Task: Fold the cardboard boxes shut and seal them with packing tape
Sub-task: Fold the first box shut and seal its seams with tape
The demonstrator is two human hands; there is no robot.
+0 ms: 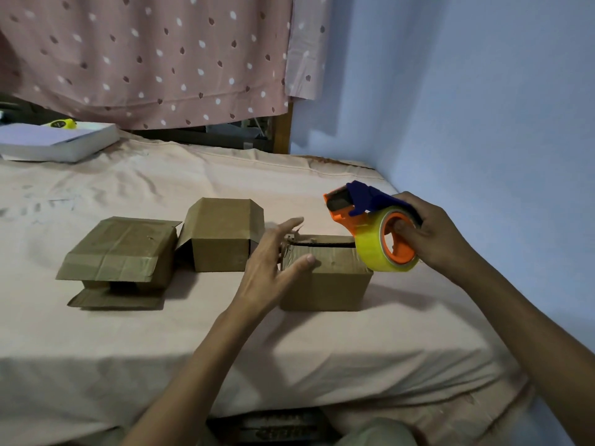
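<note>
bed [128, 342] with pale pink sheet; dotted pink curtain [145, 59] behind; blue wall [467, 91] at right; dim light.

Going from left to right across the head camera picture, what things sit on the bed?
White book at the far left → flattened cardboard box → upright middle box → left hand → box being closed → tape dispenser → right hand gripping it.
</note>
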